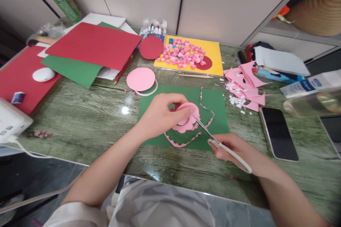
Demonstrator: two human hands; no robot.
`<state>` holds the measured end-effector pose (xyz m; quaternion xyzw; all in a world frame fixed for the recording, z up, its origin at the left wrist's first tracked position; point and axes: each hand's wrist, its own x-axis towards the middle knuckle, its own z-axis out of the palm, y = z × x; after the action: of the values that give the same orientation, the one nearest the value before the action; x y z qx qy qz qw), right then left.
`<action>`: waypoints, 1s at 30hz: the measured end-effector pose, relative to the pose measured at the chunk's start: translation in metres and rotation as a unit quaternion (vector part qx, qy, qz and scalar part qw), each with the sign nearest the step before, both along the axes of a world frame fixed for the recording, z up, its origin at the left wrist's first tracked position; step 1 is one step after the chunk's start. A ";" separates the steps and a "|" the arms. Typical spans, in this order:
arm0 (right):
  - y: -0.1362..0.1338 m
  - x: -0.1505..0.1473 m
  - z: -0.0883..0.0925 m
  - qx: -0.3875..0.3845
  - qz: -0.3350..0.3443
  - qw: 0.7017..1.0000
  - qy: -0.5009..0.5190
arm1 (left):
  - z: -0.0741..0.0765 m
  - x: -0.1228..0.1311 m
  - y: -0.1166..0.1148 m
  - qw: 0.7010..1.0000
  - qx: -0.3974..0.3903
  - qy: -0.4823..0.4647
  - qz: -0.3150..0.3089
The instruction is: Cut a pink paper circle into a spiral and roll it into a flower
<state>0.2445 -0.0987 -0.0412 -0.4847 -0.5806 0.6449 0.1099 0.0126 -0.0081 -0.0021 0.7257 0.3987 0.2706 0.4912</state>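
Light-grey fabric clothing (162,204) nearest, below the green wood-grain tabletop (90,120). Left hand (161,113) pinches a round pink scallop-edged paper piece (189,126) over a dark-green rectangular paper sheet (220,117). Right hand (238,145) grips white-handled metal scissors (213,137), blades at the piece's edge. Thin pink paper strip (180,145) curls below it.

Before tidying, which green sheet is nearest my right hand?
The green sheet below the scalloped pink paper; other green paper pokes from under the large red sheet.
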 end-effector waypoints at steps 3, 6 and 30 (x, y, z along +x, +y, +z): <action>0.001 -0.001 0.001 -0.003 -0.005 1.000 0.012 | -0.001 0.001 0.000 1.000 0.002 -0.007 0.008; 0.002 -0.003 0.003 -0.008 -0.008 0.999 0.031 | -0.003 0.001 0.000 1.000 0.002 -0.014 0.011; 0.006 -0.014 0.012 0.037 -0.002 0.993 0.113 | -0.008 0.010 -0.008 0.999 -0.010 -0.026 -0.023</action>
<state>0.2307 -0.0923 -0.0296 -0.4050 -0.5874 0.6733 0.1939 0.0230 -0.0162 -0.0101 0.7227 0.3712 0.2741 0.5145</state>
